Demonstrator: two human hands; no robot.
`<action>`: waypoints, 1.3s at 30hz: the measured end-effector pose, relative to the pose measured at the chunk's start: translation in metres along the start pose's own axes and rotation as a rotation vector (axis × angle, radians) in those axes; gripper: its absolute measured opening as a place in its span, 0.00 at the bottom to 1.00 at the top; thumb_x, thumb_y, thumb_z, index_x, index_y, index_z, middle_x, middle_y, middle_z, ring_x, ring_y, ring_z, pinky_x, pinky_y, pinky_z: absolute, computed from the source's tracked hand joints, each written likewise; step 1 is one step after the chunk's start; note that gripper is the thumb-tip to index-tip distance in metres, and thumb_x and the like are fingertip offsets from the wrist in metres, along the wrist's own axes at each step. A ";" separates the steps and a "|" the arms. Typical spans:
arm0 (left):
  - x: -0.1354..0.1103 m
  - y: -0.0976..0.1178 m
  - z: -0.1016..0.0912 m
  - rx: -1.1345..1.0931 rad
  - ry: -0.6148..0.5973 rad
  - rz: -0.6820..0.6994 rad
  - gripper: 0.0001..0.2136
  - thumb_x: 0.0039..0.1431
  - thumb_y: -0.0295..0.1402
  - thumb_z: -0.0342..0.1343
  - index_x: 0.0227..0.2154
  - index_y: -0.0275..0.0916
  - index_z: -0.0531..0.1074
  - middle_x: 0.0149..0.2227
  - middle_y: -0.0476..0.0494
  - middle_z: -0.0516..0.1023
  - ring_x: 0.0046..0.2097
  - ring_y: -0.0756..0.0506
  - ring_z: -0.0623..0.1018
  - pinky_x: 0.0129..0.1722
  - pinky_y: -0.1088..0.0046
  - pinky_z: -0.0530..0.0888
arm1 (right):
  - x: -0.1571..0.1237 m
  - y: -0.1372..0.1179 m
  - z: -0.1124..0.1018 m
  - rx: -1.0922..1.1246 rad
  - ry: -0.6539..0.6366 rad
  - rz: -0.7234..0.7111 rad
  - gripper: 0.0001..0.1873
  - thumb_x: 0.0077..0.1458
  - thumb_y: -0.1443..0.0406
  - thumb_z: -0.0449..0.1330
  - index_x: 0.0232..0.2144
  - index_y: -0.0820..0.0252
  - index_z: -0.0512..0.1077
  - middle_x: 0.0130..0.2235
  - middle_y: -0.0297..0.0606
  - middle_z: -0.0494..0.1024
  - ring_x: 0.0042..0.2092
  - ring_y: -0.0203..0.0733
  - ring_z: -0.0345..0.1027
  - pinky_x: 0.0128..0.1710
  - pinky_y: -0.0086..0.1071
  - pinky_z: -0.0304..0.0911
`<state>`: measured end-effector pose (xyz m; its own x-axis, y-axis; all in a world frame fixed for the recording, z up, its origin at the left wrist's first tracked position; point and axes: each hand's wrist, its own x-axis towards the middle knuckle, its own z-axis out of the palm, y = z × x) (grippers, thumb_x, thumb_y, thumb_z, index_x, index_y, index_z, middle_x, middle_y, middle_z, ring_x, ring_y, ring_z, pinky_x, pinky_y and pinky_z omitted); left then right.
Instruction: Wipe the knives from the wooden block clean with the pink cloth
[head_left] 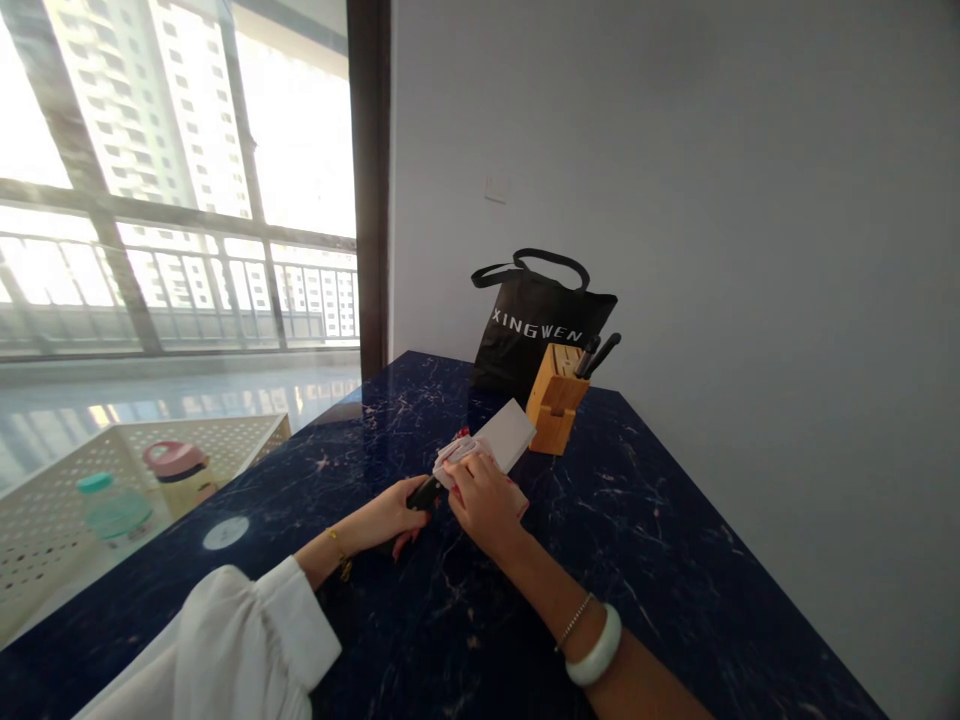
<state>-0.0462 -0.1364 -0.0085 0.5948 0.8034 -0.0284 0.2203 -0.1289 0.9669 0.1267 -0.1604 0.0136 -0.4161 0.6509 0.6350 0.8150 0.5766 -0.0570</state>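
My left hand is closed round the dark handle of a cleaver, whose broad pale blade points away from me to the right. My right hand presses a folded white and pink cloth against the blade near the handle. Part of the cloth hangs below the fingers, and red shows at its far edge. Just beyond the blade's tip stands a wooden knife block, with black-handled tools sticking out of its top.
A black tote bag stands behind the block on the dark blue marbled table. A white round disc lies at the table's left edge. Below left, a perforated basket holds a teal-capped bottle and a pink-lidded bottle.
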 end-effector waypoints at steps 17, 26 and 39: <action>0.000 0.008 0.002 -0.247 0.190 -0.008 0.10 0.46 0.29 0.50 0.33 0.37 0.59 0.13 0.58 0.65 0.10 0.56 0.61 0.08 0.82 0.63 | 0.000 0.015 0.009 0.187 0.064 0.134 0.10 0.42 0.71 0.52 0.31 0.59 0.64 0.32 0.36 0.65 0.38 0.41 0.57 0.40 0.35 0.56; -0.005 0.009 0.000 -0.094 0.029 -0.003 0.09 0.46 0.29 0.51 0.32 0.38 0.59 0.16 0.58 0.66 0.11 0.56 0.63 0.09 0.84 0.63 | -0.001 0.059 0.000 0.387 0.348 0.372 0.08 0.44 0.71 0.51 0.30 0.59 0.63 0.33 0.35 0.66 0.37 0.40 0.60 0.40 0.34 0.56; -0.005 0.003 0.000 0.084 -0.039 0.045 0.11 0.45 0.24 0.46 0.33 0.38 0.59 0.19 0.57 0.64 0.13 0.56 0.65 0.09 0.85 0.63 | -0.007 0.096 -0.003 0.266 0.525 0.468 0.08 0.47 0.69 0.50 0.33 0.59 0.61 0.35 0.38 0.66 0.39 0.42 0.60 0.42 0.38 0.57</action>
<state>-0.0485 -0.1405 -0.0050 0.6351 0.7725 0.0026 0.2560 -0.2137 0.9428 0.2091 -0.1110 0.0056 0.2515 0.5744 0.7790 0.7069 0.4408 -0.5532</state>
